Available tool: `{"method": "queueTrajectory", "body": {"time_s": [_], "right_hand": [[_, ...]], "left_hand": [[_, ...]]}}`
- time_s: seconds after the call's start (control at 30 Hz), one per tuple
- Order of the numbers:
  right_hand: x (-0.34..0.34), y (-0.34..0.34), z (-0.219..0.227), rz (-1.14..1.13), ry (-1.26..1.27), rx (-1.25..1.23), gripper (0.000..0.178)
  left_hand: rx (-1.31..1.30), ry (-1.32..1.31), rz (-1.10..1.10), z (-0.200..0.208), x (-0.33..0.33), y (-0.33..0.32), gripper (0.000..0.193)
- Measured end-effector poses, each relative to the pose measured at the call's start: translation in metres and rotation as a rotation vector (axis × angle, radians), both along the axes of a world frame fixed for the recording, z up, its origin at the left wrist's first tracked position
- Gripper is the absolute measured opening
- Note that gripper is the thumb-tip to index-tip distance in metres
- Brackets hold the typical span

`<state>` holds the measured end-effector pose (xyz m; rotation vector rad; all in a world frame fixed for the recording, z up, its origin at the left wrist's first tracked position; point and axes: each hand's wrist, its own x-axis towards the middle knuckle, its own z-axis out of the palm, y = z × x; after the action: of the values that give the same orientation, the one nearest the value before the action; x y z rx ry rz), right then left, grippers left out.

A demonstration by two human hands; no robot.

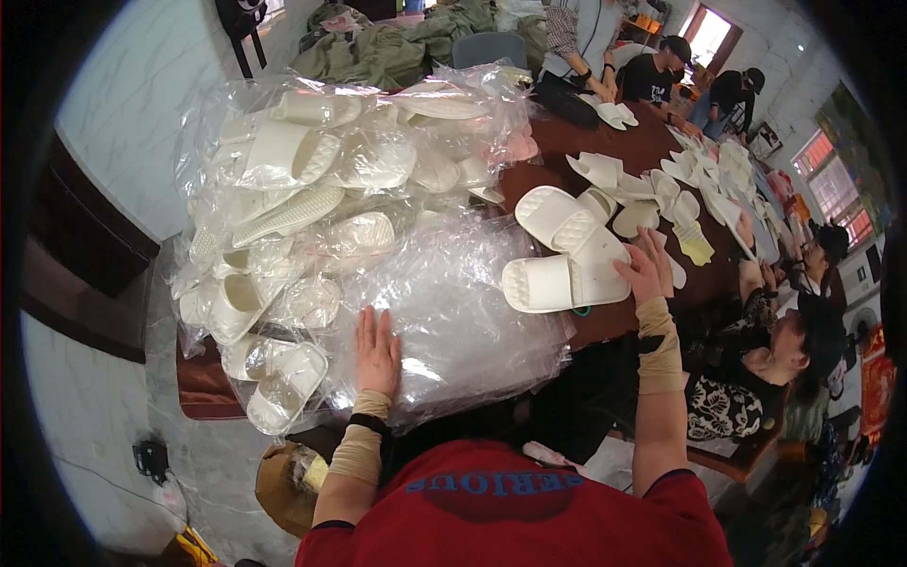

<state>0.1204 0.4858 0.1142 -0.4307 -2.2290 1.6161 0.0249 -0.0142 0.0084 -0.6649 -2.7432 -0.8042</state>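
Note:
My left hand [378, 352] lies flat with fingers stretched on a stack of clear plastic bags [463, 326]. My right hand [646, 271] holds the heel end of a white slipper [597, 267], its thumb on the near edge. Another white slipper [539, 285] lies against it, strap toward the left, and a small green loop [582, 311] shows at its edge. Left of the stack is a large heap of bagged white slippers [283, 156]. Beyond my right hand, loose white slippers [619, 180] lie on the brown table [529, 180].
More white slippers and a pale yellow piece [693, 244] spread along the table to the right. Several people work around it, one seated close on my right [746, 378]. A cardboard box [283, 482] stands on the floor at lower left. Green sacks [378, 52] are piled behind.

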Motion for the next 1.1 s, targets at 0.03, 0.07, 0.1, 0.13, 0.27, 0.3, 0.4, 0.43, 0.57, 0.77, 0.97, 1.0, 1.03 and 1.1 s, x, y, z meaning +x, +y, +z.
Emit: {"method": "queueTrajectory", "body": {"time_s": [0.03,0.07,0.1,0.13,0.27,0.3,0.4,0.43,0.57,0.77,0.97,1.0,1.03,1.1], "right_hand": [[0.0,-0.017,0.022,0.011,0.01,0.072,0.042],[0.0,-0.034,0.038,0.015,0.023,0.143,0.042],[0.0,-0.041,0.038,0.022,0.02,0.14,0.042],[-0.001,-0.047,0.036,0.065,0.022,-0.06,0.042],[-0.019,-0.106,0.014,0.263,-0.015,-0.179,0.039],[-0.025,-0.118,-0.007,0.296,-0.028,-0.177,0.04],[-0.042,-0.148,-0.078,0.133,-0.217,0.376,0.043],[-0.044,-0.153,-0.083,0.139,-0.211,0.37,0.043],[-0.047,-0.165,-0.075,0.097,-0.292,0.334,0.042],[-0.042,-0.162,-0.082,0.035,-0.273,0.424,0.036],[-0.034,-0.109,-0.074,-0.246,-0.067,0.732,0.025],[-0.025,-0.1,-0.073,-0.299,-0.201,0.841,0.027],[-0.015,-0.087,-0.083,-0.291,-0.269,0.928,0.032],[0.0,-0.063,-0.111,-0.226,-0.473,1.124,0.047]], "left_hand": [[-0.02,-0.007,0.015,-0.001,0.002,-0.004,0.055],[-0.041,-0.011,0.023,0.0,0.003,-0.006,0.056],[-0.044,-0.014,0.029,0.001,0.004,-0.006,0.056],[-0.014,-0.04,0.033,0.001,0.003,-0.004,0.059],[0.061,-0.069,0.04,0.006,0.003,0.001,0.066],[0.073,-0.06,0.025,0.005,0.001,0.002,0.066],[0.155,-0.064,-0.02,0.003,-0.002,0.002,0.066],[0.173,-0.081,-0.011,-0.001,-0.003,-0.001,0.066],[0.197,-0.108,-0.096,-0.007,-0.009,-0.021,0.062],[0.026,0.053,-0.37,0.087,0.005,0.003,0.042],[-0.006,0.023,-0.518,0.045,-0.01,0.029,0.039],[0.005,0.064,-0.517,0.038,-0.009,0.025,0.037],[0.003,0.061,-0.52,0.042,-0.009,0.027,0.037],[-0.017,0.014,-0.53,0.052,-0.011,0.033,0.034]]}}
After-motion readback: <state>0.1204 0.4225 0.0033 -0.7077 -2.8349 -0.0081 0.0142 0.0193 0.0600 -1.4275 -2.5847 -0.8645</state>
